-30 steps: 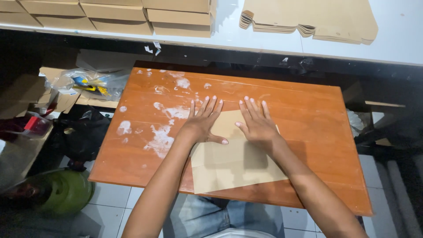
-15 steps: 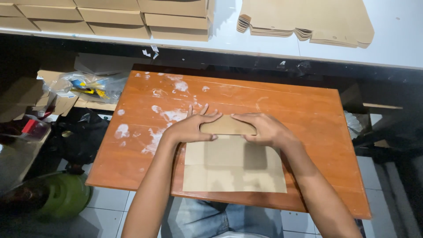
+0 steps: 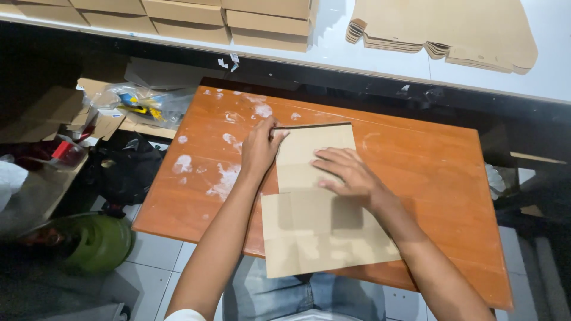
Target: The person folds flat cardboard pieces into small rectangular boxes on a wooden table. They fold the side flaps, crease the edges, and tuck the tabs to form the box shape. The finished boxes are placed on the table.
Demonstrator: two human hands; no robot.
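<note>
Far left on the floor: green round container [image 3: 98, 241], plastic bag with clutter [image 3: 140, 104] above it. Your left hand [image 3: 260, 147] sits on the orange wooden board [image 3: 428, 172], fingers curled at the left top edge of the flat tan cardboard sheet [image 3: 315, 220], pinching that edge. Sheet lies mid-board, its near end overhanging toward your lap. Your right hand [image 3: 345, 172] lies open, palm flat on the sheet's upper part. Top right: stack of flat cardboard blanks [image 3: 446, 27] on the white surface.

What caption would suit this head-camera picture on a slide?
Left hand grips the edge of a flat brown cardboard blank while the right hand presses it onto an orange wooden board.
</note>
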